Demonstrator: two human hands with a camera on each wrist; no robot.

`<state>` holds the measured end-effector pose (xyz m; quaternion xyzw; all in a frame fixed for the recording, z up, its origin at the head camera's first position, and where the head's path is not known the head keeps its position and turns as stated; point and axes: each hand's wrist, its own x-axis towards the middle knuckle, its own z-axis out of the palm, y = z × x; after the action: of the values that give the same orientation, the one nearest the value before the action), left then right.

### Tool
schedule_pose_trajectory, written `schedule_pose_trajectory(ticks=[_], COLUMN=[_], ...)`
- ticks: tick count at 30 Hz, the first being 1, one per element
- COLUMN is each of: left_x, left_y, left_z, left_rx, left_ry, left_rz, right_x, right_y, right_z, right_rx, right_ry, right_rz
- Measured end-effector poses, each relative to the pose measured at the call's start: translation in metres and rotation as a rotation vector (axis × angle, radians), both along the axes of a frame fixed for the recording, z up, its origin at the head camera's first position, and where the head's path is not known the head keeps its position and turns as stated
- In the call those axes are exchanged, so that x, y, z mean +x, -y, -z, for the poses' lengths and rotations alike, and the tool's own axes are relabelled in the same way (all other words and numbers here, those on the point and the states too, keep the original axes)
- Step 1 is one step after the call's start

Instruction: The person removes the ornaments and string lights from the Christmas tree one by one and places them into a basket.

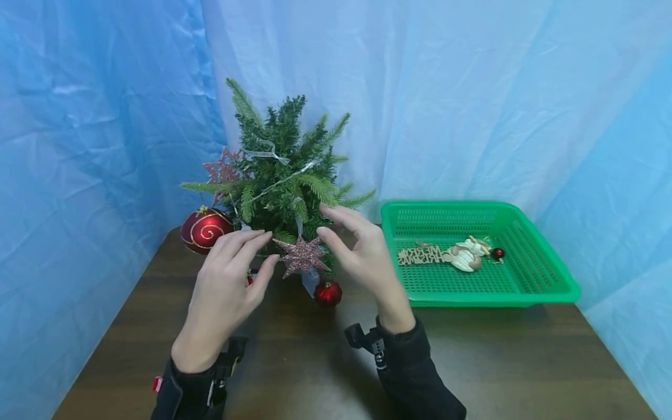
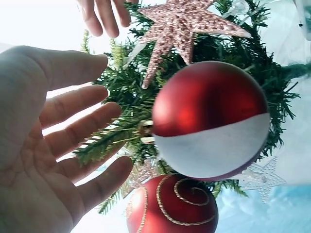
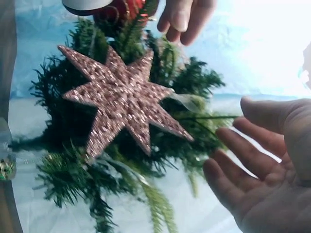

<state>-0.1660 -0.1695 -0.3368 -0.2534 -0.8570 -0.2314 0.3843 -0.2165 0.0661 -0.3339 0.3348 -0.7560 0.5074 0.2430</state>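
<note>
A pink glittery star (image 1: pixel 301 255) hangs by a clear ribbon on the front of a small artificial Christmas tree (image 1: pixel 286 157). Left of the star is my left hand (image 1: pixel 226 286), fingers spread and loosely bent, holding nothing. In the left wrist view a red and white bauble (image 2: pixel 211 116) hangs beside that hand, with a red bauble with gold swirls (image 2: pixel 175 206) below it. On the star's other side my right hand (image 1: pixel 362 251) has its thumb and fingers apart near a branch. The right wrist view shows the star (image 3: pixel 121 99) apart from that palm.
On the right stands a green plastic basket (image 1: pixel 478 300) holding a wooden lettering ornament (image 1: pixel 420 255), a white and brown figure (image 1: pixel 464 256) and a small dark red ball (image 1: pixel 497 253). Another red bauble (image 1: pixel 328 293) hangs low at the tree's front. Blue cloth (image 1: pixel 446 105) encloses the brown table (image 1: pixel 299 361).
</note>
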Motion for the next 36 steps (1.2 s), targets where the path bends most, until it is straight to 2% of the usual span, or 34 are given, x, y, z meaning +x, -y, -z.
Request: schedule_pose_trajectory(ticks=[6,17,22,27,31,36], left_x=[-0.006,-0.012,-0.014,-0.013,-0.013,-0.014], left_y=[0.002,0.000,-0.002,-0.002,-0.002,-0.004], left_z=[0.004,0.012,0.013,0.014,0.015,0.015], left_rx=[-0.023,-0.057,-0.068,-0.074,-0.073,-0.057], left_ry=[0.013,0.006,-0.017,-0.005,0.002,0.003], left_rz=[-0.014,-0.023,-0.022,-0.031,-0.042,-0.023], right_x=[-0.008,-0.008,-0.008,-0.009,-0.009,-0.008], right_y=[0.014,0.027,0.030,0.035,0.036,0.035], right_z=[0.004,0.010,0.010,0.011,0.013,0.012], right_rx=[0.050,-0.015,-0.017,0.002,0.002,-0.005], right_ry=[-0.038,0.119,0.170,0.232,0.260,0.260], right_rz=[0.012,-0.008,-0.038,-0.035,-0.042,-0.042])
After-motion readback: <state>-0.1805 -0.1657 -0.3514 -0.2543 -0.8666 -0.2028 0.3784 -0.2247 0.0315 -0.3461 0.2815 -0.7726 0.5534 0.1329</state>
